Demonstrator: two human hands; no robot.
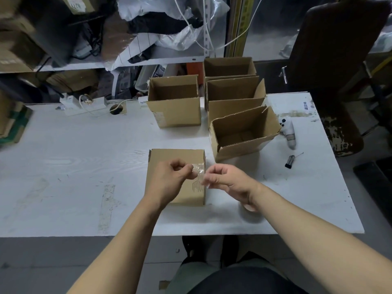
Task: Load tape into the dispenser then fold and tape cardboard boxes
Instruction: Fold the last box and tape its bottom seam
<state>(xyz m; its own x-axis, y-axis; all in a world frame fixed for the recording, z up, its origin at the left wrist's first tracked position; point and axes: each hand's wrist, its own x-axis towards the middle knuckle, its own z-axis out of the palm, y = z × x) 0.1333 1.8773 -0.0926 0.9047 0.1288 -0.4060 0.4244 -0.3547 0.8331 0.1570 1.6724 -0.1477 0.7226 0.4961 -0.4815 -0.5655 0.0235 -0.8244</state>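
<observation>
Left hand and right hand pinch a clear tape strip above closed cardboard box on white counter.

A closed brown cardboard box sits flat at the table's near edge, clear tape crumpled above its right side; four open boxes stand toward one o'clock.

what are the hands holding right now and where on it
A crumpled piece of clear tape, pinched between the left hand and the right hand at its two ends, above the closed box.
</observation>
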